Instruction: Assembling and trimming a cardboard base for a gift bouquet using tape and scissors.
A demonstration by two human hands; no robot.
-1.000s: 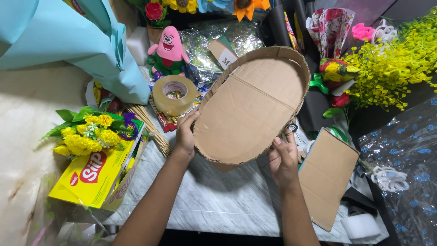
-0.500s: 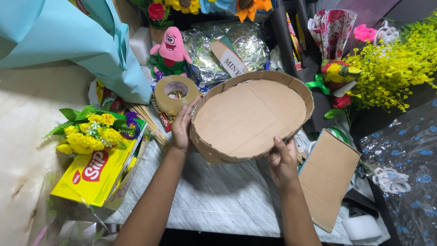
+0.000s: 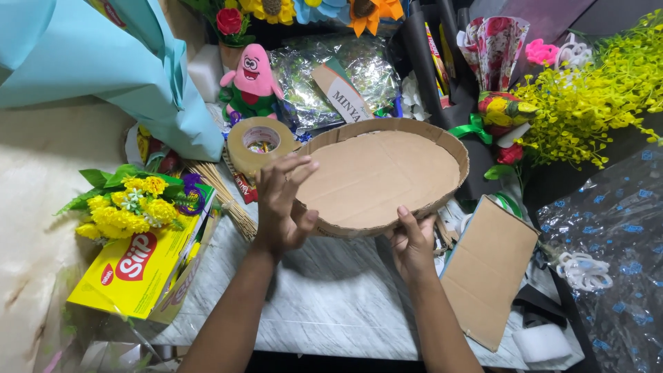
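We look down on a pale, marbled surface point(image 3: 324, 297) crowded along its edges with craft supplies. Our right hand point(image 3: 412, 243) grips the near rim of an oval cardboard tray point(image 3: 380, 176), thumb over the edge, holding it tilted just above the surface. Our left hand point(image 3: 282, 206) sits at the tray's left rim with fingers point(image 3: 298, 168) spread loosely, seemingly touching the rim but clamping nothing.

Just left of the tray lies a roll of brown tape point(image 3: 257, 143), with a pink plush toy point(image 3: 253, 77) behind it and crinkled silver foil point(image 3: 324, 69) further back. A yellow box point(image 3: 135, 269) with a bunch of yellow flowers point(image 3: 128, 206) on top sits at left, under light blue wrapping paper point(image 3: 90, 62). A flat cardboard piece point(image 3: 489, 266) leans at right, near yellow sprigs point(image 3: 587, 97).

The tray hides whatever lies beneath it, and the clutter behind is hard to sort out.
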